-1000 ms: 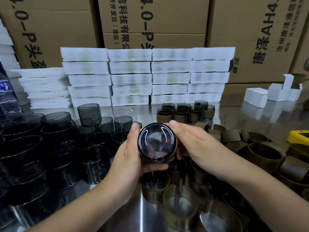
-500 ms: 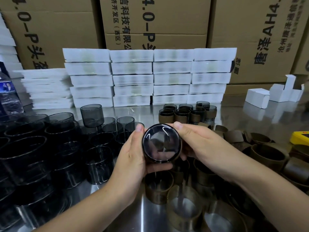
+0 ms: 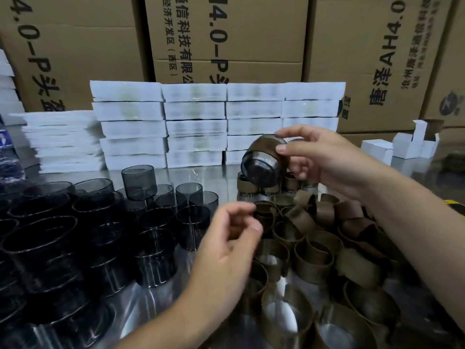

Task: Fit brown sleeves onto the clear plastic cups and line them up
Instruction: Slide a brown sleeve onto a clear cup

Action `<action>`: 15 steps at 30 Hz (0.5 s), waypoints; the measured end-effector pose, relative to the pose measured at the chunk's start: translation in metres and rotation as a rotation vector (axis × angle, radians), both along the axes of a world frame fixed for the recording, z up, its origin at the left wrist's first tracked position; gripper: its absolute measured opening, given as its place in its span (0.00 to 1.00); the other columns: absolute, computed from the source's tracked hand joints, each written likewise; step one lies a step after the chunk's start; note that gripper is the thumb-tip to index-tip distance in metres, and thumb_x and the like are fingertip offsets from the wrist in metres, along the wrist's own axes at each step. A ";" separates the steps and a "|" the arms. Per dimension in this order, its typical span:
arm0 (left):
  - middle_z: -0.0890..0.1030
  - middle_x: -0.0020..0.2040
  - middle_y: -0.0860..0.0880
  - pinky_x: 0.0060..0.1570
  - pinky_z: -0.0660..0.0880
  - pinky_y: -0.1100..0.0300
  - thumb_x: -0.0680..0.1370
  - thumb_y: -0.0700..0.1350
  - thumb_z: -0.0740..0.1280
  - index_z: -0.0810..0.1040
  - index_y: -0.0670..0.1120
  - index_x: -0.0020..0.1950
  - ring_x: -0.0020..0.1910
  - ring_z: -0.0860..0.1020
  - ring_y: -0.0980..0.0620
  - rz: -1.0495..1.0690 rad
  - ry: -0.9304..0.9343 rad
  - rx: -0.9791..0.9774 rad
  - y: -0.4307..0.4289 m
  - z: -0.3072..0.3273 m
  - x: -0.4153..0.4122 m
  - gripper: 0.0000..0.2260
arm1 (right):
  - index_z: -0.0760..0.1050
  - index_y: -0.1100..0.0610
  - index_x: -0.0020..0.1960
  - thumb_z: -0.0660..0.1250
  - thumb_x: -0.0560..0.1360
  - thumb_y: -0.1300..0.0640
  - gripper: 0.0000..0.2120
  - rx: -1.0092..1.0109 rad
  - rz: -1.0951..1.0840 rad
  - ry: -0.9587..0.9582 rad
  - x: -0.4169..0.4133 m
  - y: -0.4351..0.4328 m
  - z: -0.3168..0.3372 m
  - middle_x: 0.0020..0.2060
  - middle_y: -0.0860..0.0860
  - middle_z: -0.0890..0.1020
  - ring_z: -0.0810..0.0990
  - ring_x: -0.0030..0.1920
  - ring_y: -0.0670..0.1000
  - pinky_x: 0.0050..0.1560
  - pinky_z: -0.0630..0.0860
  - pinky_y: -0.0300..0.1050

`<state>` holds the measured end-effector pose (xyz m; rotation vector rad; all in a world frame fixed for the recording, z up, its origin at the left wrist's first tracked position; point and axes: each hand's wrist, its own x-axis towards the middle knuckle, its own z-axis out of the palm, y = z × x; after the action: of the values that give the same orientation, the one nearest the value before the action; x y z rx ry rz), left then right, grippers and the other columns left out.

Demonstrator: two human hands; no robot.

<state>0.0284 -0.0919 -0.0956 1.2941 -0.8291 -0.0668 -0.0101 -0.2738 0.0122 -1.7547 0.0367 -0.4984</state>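
Cups [image 3: 75,222], dark and bare, crowd the worktop [image 3: 221,177] on my left. Next I see the left hand [image 3: 226,250], blurred, fingers loosely curled and holding nothing, hovering at the near edge of the sleeves [image 3: 314,260] heaped on the right half. Beyond it the sleeved cup [image 3: 261,167] hangs tilted, base towards me, just above the row [image 3: 247,188] of finished ones at the back. The right hand [image 3: 322,159] grips it, thumb and fingers round the sleeve.
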 end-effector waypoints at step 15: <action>0.78 0.41 0.56 0.42 0.75 0.56 0.74 0.46 0.68 0.82 0.51 0.46 0.43 0.76 0.58 -0.075 -0.875 0.264 0.008 -0.007 -0.005 0.04 | 0.68 0.53 0.56 0.54 0.75 0.68 0.15 -0.553 -0.230 0.379 0.100 -0.034 -0.036 0.42 0.54 0.78 0.79 0.37 0.52 0.46 0.78 0.51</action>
<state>0.0234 -0.0835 -0.1030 1.5499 -1.6534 0.3679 0.0901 -0.3082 -0.0237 -2.3870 0.4043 -0.3508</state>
